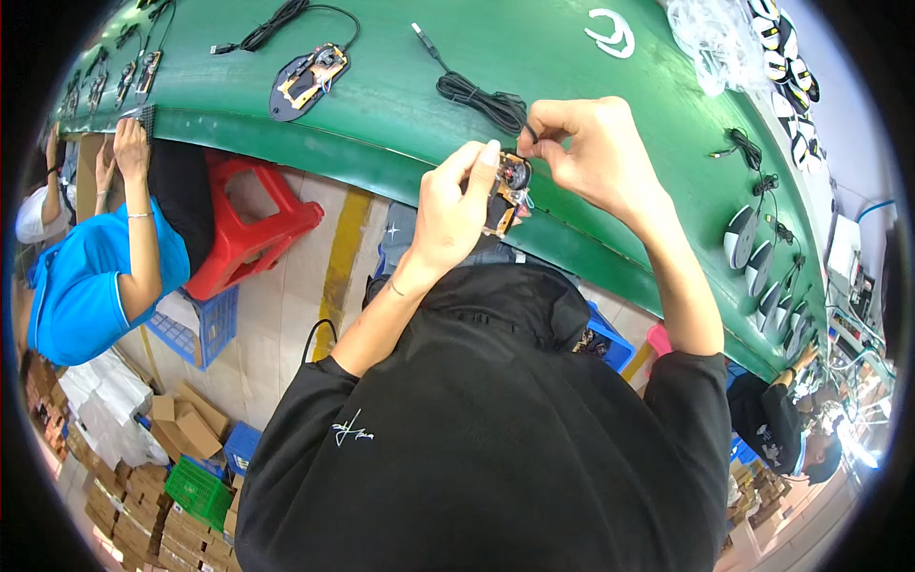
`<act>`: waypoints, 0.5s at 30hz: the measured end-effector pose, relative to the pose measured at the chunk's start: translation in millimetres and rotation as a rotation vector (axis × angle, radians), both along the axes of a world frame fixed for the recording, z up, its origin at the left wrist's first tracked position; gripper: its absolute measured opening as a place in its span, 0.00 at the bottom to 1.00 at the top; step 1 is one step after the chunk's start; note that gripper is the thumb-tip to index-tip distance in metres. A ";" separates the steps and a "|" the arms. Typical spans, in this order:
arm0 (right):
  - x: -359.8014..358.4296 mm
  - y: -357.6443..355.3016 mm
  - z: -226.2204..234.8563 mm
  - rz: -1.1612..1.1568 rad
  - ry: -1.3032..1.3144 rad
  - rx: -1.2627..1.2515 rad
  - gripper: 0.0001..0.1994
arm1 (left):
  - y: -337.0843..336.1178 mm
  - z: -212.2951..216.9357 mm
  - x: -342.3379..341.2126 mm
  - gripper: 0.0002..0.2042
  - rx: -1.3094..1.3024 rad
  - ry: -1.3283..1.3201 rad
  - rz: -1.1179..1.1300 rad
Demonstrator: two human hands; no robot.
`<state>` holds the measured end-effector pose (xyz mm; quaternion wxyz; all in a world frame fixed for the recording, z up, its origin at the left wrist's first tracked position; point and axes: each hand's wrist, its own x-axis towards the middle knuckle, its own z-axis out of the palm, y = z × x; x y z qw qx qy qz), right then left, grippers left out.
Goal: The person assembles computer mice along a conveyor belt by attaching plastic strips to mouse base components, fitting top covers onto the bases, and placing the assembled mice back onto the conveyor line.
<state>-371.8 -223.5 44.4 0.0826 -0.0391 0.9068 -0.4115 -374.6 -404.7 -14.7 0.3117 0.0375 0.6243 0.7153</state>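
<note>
My left hand [450,212] is closed on an opened computer mouse [516,175], a dark base with an orange circuit board and a round scroll wheel. Part of the mouse is hidden behind my fingers and thumb. At its far end my right hand [602,157] pinches the black cable, thumb against forefinger. The rest of that cable, a tied bundle [477,97] with a USB plug [420,36], lies on the green bench [400,143] just beyond my hands.
Left on the bench lies another opened mouse [310,82] with its cable. White curved parts [610,33] and a plastic bag [710,43] sit at the far right, finished-looking mice [740,236] along the right. A co-worker in blue [105,267] is by a red stool [250,224].
</note>
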 end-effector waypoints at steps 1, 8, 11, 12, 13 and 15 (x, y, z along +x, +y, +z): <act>1.5 -2.0 -0.3 -0.082 0.027 -0.044 0.05 | 0.5 0.9 0.2 0.15 0.015 -0.019 0.000; 0.8 1.3 -10.7 -0.155 -0.079 -0.106 0.06 | -1.7 2.3 -1.1 0.14 -0.139 0.361 -0.126; -2.0 -4.0 -13.7 -0.136 -0.149 -0.064 0.06 | -3.2 -6.4 -5.1 0.15 -0.077 0.221 -0.066; -0.4 -8.3 -20.0 -0.262 -0.091 -0.207 0.06 | -2.0 -7.3 -5.7 0.15 -0.076 0.221 -0.065; -0.6 -11.8 -25.3 -0.381 -0.032 -0.353 0.08 | 0.9 -1.2 -9.2 0.15 0.091 0.013 0.022; 8.3 -14.3 -23.9 -0.448 0.077 -0.327 0.11 | 3.0 -1.8 -12.2 0.17 0.252 -0.145 0.104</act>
